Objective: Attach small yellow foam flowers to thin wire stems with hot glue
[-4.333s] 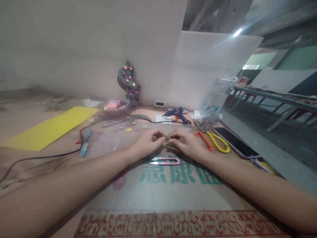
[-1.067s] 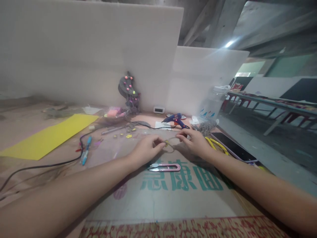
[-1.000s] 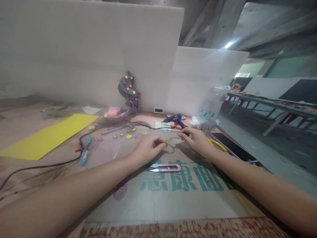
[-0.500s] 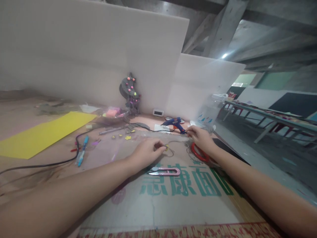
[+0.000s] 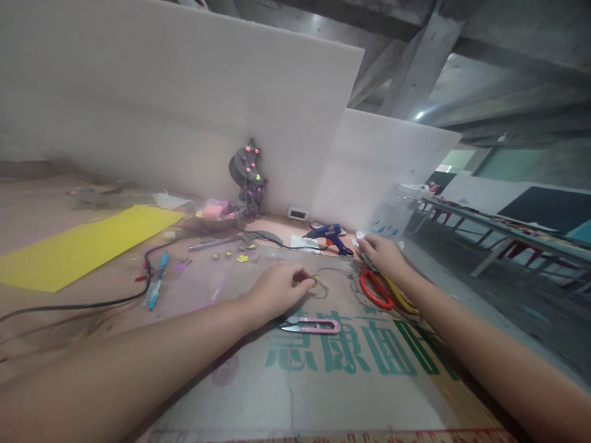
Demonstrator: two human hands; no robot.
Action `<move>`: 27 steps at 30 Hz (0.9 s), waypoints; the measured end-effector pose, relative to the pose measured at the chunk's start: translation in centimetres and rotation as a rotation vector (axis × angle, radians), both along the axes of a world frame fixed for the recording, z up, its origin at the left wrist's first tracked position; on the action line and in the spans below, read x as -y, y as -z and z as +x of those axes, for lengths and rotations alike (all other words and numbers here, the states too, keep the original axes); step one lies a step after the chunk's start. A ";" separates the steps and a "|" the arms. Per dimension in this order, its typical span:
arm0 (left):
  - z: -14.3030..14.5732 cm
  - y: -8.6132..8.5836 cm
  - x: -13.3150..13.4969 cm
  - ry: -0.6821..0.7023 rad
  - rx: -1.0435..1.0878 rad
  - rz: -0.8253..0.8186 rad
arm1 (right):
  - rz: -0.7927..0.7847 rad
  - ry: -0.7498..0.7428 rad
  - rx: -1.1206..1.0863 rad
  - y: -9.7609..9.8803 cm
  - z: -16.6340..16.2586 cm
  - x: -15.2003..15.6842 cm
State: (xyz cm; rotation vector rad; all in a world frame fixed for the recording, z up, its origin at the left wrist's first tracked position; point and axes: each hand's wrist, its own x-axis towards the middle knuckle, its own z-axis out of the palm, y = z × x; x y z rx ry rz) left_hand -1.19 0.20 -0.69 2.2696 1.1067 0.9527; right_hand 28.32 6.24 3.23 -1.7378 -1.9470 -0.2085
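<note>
My left hand [image 5: 281, 286] is closed in a pinch over the cardboard. At its fingertips is a small yellow piece [image 5: 316, 281], with a thin cord [image 5: 329, 289] looping off to the right. My right hand [image 5: 382, 253] is closed at the blade end of a pair of scissors, whose red handle [image 5: 376, 290] and yellow handle [image 5: 401, 296] point back toward me. The fingers partly hide the blades. Below my left hand lie pink thread snips [image 5: 314, 325]. A blue glue gun [image 5: 329, 235] rests just beyond, left of my right hand.
Yellow sheet [image 5: 87, 246], blue pen [image 5: 158, 280] and black cable [image 5: 146, 271] lie at left. Yellow flower cutouts [image 5: 242, 258] sit mid-table. A grey crescent ornament with coloured beads [image 5: 247, 166] leans on the white board [image 5: 184, 104]. A small white display [image 5: 298, 213] stands behind.
My right hand has shifted slightly right; the scissors' yellow handle and part of a blade now show. A black patch beside the right forearm no longer shows. My left hand keeps its pinch.
</note>
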 end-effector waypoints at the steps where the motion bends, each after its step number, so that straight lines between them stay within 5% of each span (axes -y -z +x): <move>1: 0.0 0.0 0.0 -0.001 0.000 -0.002 | -0.014 0.002 -0.013 0.1 0.0 -0.6; 11: -0.1 0.1 -0.1 0.001 0.015 -0.015 | -0.258 -0.105 -0.092 1.3 -2.6 -6.7; 17: -0.1 0.0 0.0 -0.002 0.007 0.000 | -0.215 -0.010 -0.147 1.6 -4.9 -8.0; 22: -0.1 -0.1 0.1 -0.005 0.022 -0.002 | -0.216 -0.038 -0.274 0.6 -5.5 -7.3; 27: -0.1 0.1 -0.2 -0.017 0.084 -0.061 | -0.206 -0.182 -0.427 -1.4 -5.5 -2.9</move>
